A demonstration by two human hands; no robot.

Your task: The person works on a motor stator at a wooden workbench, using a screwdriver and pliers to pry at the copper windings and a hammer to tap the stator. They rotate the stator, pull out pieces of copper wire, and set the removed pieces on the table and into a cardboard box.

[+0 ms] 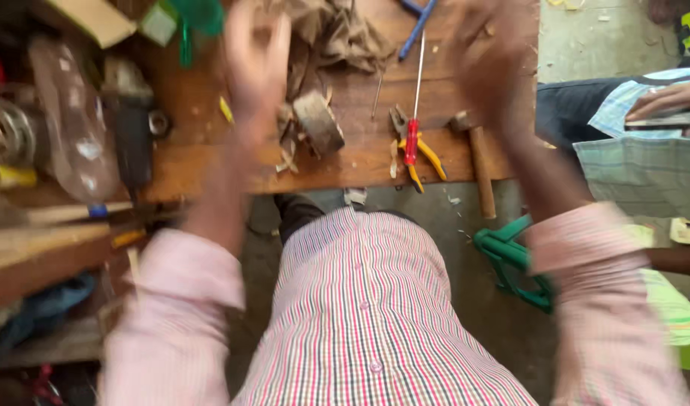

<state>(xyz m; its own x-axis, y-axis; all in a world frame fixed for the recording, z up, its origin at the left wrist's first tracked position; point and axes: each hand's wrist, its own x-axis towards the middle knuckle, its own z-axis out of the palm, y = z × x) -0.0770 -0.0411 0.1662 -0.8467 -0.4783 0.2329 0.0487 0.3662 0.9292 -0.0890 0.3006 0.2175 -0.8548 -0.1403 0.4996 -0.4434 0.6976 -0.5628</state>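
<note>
Closest to you hung your striped shirt (367,316), with both pink-sleeved forearms lifted up over the wooden workbench (210,162). Your left hand (256,56) was raised above the bench, blurred by motion; its fingers seemed loosely spread and held nothing, though the blur made that hard to tell for sure. Your right hand (489,64) was up as well, just as blurred, and you could not tell how its fingers stood. Between your hands, near the bench's front edge, lay a red-handled screwdriver (413,139) across yellow-handled pliers (424,154). Just beside them rested a wooden-handled hammer (476,162). Nearer your left hand sat a worn round block (319,120), and beyond it a heap of crumpled brown rags (337,34). Off to your right, another person's hand (668,101) rested on checked cloth.
</note>
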